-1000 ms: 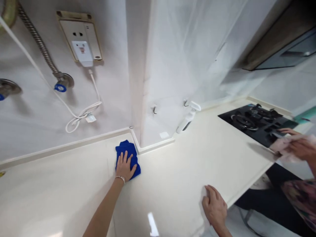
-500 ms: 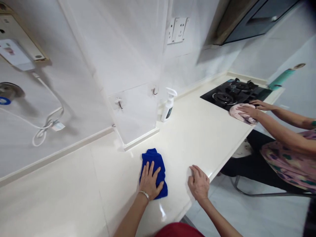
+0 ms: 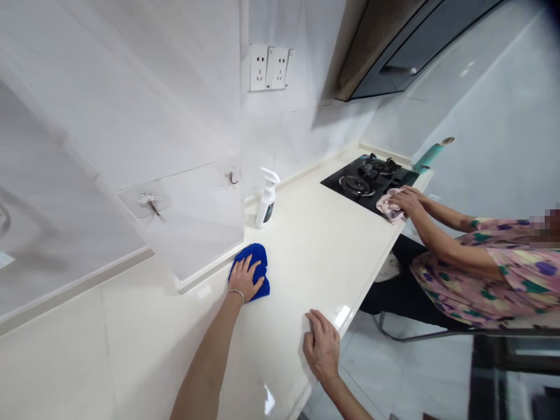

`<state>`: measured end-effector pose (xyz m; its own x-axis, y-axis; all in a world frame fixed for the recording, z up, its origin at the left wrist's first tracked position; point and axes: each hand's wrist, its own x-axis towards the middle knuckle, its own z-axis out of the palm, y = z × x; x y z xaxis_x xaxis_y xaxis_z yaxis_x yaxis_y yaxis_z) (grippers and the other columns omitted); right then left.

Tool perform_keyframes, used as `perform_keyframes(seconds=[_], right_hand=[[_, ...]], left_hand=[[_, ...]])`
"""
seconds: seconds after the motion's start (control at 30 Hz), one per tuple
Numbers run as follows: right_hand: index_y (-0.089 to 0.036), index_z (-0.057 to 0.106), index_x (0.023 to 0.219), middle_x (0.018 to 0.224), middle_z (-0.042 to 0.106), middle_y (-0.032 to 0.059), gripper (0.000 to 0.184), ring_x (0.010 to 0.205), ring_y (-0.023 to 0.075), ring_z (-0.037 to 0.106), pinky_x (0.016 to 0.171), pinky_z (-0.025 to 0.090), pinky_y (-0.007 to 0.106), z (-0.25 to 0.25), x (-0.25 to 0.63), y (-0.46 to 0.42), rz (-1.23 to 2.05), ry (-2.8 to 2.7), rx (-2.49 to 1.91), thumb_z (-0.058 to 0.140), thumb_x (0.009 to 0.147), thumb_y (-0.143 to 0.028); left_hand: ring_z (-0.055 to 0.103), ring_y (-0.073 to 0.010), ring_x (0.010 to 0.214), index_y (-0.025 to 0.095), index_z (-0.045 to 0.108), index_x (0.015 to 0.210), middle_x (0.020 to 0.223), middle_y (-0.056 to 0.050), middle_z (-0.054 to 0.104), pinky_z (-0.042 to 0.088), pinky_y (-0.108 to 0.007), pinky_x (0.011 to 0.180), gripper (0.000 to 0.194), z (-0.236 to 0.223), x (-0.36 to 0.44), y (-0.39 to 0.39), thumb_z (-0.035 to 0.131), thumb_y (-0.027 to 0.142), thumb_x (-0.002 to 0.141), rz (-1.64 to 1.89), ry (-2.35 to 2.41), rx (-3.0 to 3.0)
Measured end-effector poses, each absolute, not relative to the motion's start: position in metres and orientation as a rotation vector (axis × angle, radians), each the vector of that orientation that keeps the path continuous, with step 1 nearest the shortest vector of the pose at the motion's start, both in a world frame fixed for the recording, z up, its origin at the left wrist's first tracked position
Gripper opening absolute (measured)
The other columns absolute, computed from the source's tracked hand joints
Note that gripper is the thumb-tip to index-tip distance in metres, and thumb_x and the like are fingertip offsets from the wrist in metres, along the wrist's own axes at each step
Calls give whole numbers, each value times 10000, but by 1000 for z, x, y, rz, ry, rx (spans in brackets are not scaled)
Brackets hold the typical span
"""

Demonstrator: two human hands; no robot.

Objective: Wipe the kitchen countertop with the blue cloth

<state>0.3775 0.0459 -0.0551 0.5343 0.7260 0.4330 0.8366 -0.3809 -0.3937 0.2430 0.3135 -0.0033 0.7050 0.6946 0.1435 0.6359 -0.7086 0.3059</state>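
My left hand [image 3: 244, 279] lies flat with fingers spread on a blue cloth [image 3: 261, 286], pressing it to the white countertop [image 3: 297, 256] close to the base of the wall corner. A bracelet circles that wrist. Near the counter's front edge, my right hand [image 3: 322, 344] rests palm down, fingers loosely bent and nothing visible in it. Beyond the cloth, a white spray bottle [image 3: 265, 204] with a dark label stands upright against the wall.
Farther right, a seated person's hands [image 3: 406, 199] press a pink cloth [image 3: 391, 205] at the edge of the black gas stove [image 3: 361, 181]. A green roll [image 3: 431, 156] stands behind. A hook [image 3: 151, 201] and sockets [image 3: 270, 67] are on the wall. The range hood [image 3: 394, 52] hangs above.
My left hand has slid the blue cloth forward, closer to the wall corner and spray bottle. My right hand stays on the counter. The view has turned right; the other person's hands shifted on the pink cloth.
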Motion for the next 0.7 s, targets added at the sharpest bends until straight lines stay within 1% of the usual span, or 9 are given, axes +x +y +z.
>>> perform_keyframes(seconds=[0.1, 0.2, 0.37, 0.53, 0.7], right_hand=[[-209, 565, 1227, 1303, 598, 101, 425, 1236, 267, 524, 1043, 378, 476, -58, 379, 46, -255, -1271, -2201, 402, 840, -145], [-210, 567, 1226, 1309, 595, 102, 421, 1230, 273, 527, 1049, 377, 485, -59, 380, 45, -253, -1269, -2188, 406, 842, -148], [-202, 581, 1212, 1308, 598, 101, 416, 1230, 268, 526, 1049, 380, 472, -61, 380, 46, -262, -1269, -2153, 408, 838, -141], [-191, 595, 1215, 1302, 605, 107, 409, 1223, 263, 523, 1054, 370, 465, -62, 383, 45, -276, -1276, -2156, 411, 850, -169], [-180, 597, 1239, 1333, 599, 116, 427, 1238, 262, 520, 1060, 356, 457, -59, 383, 39, -242, -1275, -2179, 415, 853, -202]], left_hand=[[376, -300, 1429, 284, 498, 1454, 1602, -66, 351, 235, -494, 1234, 553, -4, 250, 321, 482, 483, 939, 391, 1072, 2674], [368, -292, 1438, 281, 500, 1454, 1591, -62, 372, 237, -479, 1238, 559, -6, 247, 318, 483, 496, 939, 413, 1103, 2658], [331, -326, 1462, 238, 509, 1453, 1584, -102, 378, 264, -511, 1225, 570, -6, 211, 300, 488, 482, 939, 433, 1218, 2622], [289, -327, 1484, 239, 505, 1457, 1597, -90, 358, 270, -512, 1220, 582, -12, 120, 274, 448, 518, 949, 412, 1367, 2623], [256, -338, 1494, 199, 494, 1463, 1597, -119, 348, 249, -511, 1218, 643, -12, -21, 237, 385, 560, 942, 372, 1715, 2507]])
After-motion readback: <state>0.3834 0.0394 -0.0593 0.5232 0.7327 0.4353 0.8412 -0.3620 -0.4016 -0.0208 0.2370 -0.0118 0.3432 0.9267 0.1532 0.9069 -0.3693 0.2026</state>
